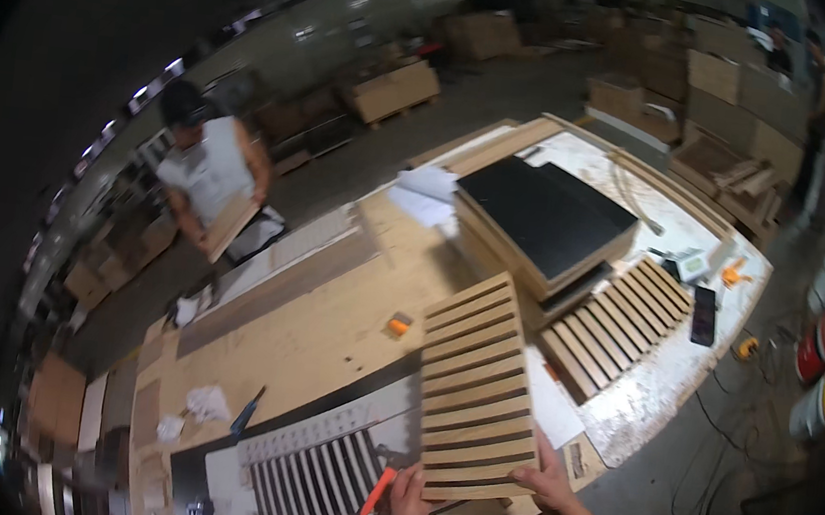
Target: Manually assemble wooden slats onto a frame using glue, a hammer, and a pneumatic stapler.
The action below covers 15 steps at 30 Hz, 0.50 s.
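Note:
A slatted light-wood panel (478, 397) is held up at a tilt over the near edge of the workbench. My left hand (409, 512) grips its lower left corner, fingers closed on the edge. My right hand (547, 480) holds its lower right edge, thumb on the front face. An orange-and-black hand tool (368, 506) lies right beside my left hand; I cannot tell whether that hand touches it. Left of the panel is a white board with black stripes (314, 478). A second slatted panel (616, 329) rests on the bench to the right.
A black-topped stack of boards (547, 216) stands on the bench (317, 308). An orange tape measure (399, 325), a blue-handled tool (247, 411), a phone (704, 316) and an orange clamp (735, 273) lie around. A person (215, 171) across the bench holds a board. Buckets (820, 396) stand at right.

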{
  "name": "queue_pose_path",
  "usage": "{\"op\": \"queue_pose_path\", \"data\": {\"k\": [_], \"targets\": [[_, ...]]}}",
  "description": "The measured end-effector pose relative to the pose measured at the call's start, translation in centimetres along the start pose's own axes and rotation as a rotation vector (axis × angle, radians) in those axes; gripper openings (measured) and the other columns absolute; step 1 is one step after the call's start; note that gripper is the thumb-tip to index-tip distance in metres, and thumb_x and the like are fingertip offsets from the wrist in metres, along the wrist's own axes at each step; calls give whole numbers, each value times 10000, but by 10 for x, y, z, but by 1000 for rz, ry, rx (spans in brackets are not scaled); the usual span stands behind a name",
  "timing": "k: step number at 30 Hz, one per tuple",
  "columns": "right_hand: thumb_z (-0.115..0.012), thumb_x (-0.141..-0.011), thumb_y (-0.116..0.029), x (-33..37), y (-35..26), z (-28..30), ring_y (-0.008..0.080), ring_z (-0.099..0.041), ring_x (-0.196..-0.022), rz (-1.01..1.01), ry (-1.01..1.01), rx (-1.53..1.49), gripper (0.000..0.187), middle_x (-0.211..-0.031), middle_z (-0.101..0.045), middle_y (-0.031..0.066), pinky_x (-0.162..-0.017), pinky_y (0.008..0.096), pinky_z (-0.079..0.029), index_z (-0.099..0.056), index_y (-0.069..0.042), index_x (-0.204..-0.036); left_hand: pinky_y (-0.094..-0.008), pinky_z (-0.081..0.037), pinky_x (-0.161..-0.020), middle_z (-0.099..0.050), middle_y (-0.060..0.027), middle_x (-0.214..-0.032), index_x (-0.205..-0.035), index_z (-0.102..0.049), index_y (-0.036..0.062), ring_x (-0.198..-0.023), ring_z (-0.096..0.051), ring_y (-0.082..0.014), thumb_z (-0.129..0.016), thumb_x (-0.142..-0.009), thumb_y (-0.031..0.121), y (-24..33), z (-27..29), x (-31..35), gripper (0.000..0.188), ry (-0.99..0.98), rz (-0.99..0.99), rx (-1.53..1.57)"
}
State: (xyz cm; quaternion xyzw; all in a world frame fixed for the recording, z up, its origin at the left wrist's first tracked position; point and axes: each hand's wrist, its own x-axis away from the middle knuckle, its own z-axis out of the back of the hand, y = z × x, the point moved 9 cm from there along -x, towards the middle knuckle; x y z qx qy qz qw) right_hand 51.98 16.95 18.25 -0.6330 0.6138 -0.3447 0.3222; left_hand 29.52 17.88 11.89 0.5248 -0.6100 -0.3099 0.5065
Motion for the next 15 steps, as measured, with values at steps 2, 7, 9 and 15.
{"op": "queue_pose_path", "data": {"k": [2,7,9,15], "targets": [[-614,-721,-50,-3,-13,-13,198,-362,-1229,61,-59,116,821,-1327,-384,118,-1020,310,-275,-155,-2,-1400,-227,-442,-654,-559,-15,-897,-1105,-508,18,-776,-536,-93,-448,-933,310,-15,2,-26,344,39,51,103],[-640,-751,-119,-4,-51,-60,215,-369,-1231,171,-199,434,820,-1345,-357,162,-1016,312,-281,-150,24,-1393,-341,-327,-927,-514,-147,-1076,-1157,-471,-23,-1035,-458,-256,-302,-942,462,11,-17,-48,557,26,-146,-540],[-640,-782,-172,-10,-62,-78,226,-357,-1246,129,-239,534,810,-1366,-327,169,-1019,327,-286,-147,9,-1398,-346,-317,-959,-497,-180,-1149,-1203,-440,-38,-1089,-453,-282,-319,-941,445,26,-20,-48,563,39,-182,-551],[-574,-846,-175,-25,-56,-92,220,-318,-1283,160,-246,171,746,-1405,-285,125,-1040,354,-277,-112,-33,-1415,-333,-336,-963,-517,-92,-1172,-1241,-439,35,-1092,-463,-195,-394,-894,534,-19,-22,-48,609,-138,127,-69]]}}
